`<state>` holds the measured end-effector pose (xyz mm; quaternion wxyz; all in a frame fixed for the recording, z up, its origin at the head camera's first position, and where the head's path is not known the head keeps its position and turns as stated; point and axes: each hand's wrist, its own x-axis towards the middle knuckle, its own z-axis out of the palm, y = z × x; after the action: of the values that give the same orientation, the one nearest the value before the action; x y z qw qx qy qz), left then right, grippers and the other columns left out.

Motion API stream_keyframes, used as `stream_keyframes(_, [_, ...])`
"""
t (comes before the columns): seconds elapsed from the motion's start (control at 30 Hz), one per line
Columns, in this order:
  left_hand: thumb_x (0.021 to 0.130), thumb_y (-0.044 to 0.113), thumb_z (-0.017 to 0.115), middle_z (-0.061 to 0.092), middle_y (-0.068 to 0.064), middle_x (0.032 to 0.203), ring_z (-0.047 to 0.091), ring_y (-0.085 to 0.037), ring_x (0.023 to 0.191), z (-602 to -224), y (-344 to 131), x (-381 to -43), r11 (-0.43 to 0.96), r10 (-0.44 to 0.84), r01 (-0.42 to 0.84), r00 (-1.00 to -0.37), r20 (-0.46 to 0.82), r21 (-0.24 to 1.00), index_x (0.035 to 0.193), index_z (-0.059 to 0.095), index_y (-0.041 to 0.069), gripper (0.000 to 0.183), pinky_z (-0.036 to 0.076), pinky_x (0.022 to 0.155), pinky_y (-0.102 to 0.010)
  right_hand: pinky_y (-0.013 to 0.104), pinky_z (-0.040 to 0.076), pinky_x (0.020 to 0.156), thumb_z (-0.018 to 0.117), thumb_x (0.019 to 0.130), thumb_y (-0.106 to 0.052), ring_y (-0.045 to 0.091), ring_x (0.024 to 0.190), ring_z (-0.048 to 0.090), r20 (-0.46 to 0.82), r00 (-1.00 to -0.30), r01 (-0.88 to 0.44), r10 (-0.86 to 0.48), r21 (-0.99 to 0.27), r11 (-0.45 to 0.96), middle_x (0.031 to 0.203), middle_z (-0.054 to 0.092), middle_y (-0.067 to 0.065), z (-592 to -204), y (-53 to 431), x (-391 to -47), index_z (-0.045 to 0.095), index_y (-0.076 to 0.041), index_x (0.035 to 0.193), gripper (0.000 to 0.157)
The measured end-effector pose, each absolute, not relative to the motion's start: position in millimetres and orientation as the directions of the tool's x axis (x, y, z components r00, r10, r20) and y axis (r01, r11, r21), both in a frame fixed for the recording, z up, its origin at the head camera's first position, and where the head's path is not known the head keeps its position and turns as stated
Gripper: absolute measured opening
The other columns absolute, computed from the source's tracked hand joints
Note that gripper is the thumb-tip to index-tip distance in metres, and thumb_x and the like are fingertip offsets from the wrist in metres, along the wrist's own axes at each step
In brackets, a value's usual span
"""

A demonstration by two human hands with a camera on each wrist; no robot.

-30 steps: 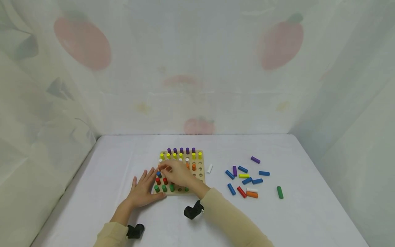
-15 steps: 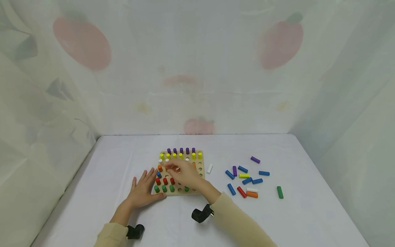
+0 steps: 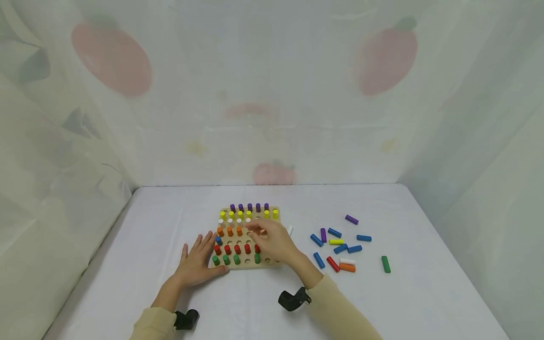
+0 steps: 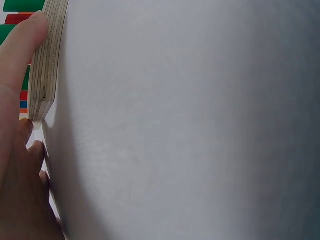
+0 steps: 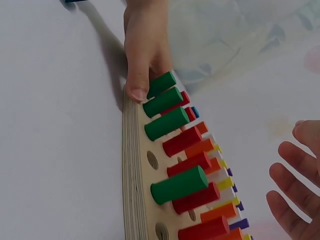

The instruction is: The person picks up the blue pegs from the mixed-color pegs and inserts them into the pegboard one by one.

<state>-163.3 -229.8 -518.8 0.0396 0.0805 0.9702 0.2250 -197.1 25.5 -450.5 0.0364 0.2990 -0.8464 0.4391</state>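
A wooden pegboard point(image 3: 250, 267) holds rows of upright pegs: purple point(image 3: 250, 207), yellow point(image 3: 240, 215), white point(image 3: 231, 222), orange point(image 3: 230, 231), a blue one point(image 3: 218, 240), red point(image 3: 227, 249) and green point(image 3: 236, 259). Fingers spread, my left hand point(image 3: 195, 264) lies along the board's left side, its thumb on the near corner, as the left wrist view also shows. My right hand point(image 3: 274, 241) hovers over the right half, fingertips near the orange row and hiding some pegs. No held peg shows among its loosely bent fingers in the right wrist view.
Right of the board lie several loose pegs, among them blue point(image 3: 318, 260), red point(image 3: 333, 264), orange point(image 3: 347, 267), yellow point(image 3: 336, 242) and purple point(image 3: 351, 219). A green peg point(image 3: 385, 264) lies farther right. A white peg point(image 3: 290, 230) is partly hidden beside my right hand.
My right hand has moved rightward along the orange row, uncovering orange, white and red pegs on the left. My left hand and the loose pegs have stayed in place.
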Motion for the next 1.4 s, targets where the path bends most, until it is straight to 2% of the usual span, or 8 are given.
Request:
stream_keyframes(0.27, [0.068,0.069,0.063,0.020,-0.012,0.153,0.010,-0.041,0.139,-515,-229,-160,0.887,0.178,0.143,-0.983,-0.039,0.440,0.147,0.023,0.013,0.105,-0.005,0.104,-0.067,0.025,0.053,0.077,0.060,0.089,-0.014,0.008,0.093,0.059,0.358,-0.840,-0.527,-0.408,-0.718,0.455,0.104,0.064,-0.001,-455,49,-189,0.061,-0.013,0.114,0.024])
stream_keyframes(0.6, [0.067,0.069,0.064,0.020,-0.013,0.152,0.010,-0.041,0.139,-514,-232,-157,0.891,0.167,0.129,-0.985,-0.050,0.436,0.147,0.023,0.013,0.106,-0.005,0.103,-0.068,0.035,0.055,0.076,0.064,0.086,-0.009,0.013,0.093,0.061,0.438,-0.851,-0.526,-0.291,-0.707,0.473,0.105,0.065,0.000,-460,79,-189,0.061,-0.011,0.112,0.027])
stream_keyframes(0.8, [0.066,0.071,0.063,0.020,-0.012,0.153,0.010,-0.041,0.139,-516,-234,-157,0.892,0.165,0.125,-0.985,-0.055,0.435,0.147,0.023,0.014,0.107,-0.005,0.103,-0.068,0.035,0.055,0.075,0.065,0.084,-0.007,0.016,0.094,0.063,0.444,-0.873,-0.482,-0.202,-0.722,0.496,0.106,0.064,0.001,-469,102,-193,0.060,-0.012,0.114,0.030])
stream_keyframes(1.0, [0.066,0.071,0.063,0.019,-0.012,0.153,0.008,-0.041,0.139,-514,-235,-157,0.890,0.162,0.117,-0.984,-0.067,0.440,0.147,0.022,0.014,0.107,-0.007,0.103,-0.067,0.036,0.054,0.076,0.065,0.085,-0.009,0.023,0.100,0.062,0.399,-0.903,-0.422,-0.163,-0.740,0.524,0.112,0.063,0.003,-472,122,-194,0.058,-0.012,0.120,0.035])
stream_keyframes(1.4, [0.066,0.069,0.064,0.020,-0.014,0.152,0.009,-0.042,0.139,-518,-236,-157,0.888,0.169,0.133,-0.985,-0.042,0.440,0.147,0.024,0.015,0.105,-0.006,0.103,-0.067,0.041,0.052,0.080,0.067,0.084,-0.015,0.023,0.095,0.062,0.303,-0.944,-0.317,-0.130,-0.727,0.609,0.108,0.063,0.009,-490,142,-193,0.058,-0.010,0.119,0.037])
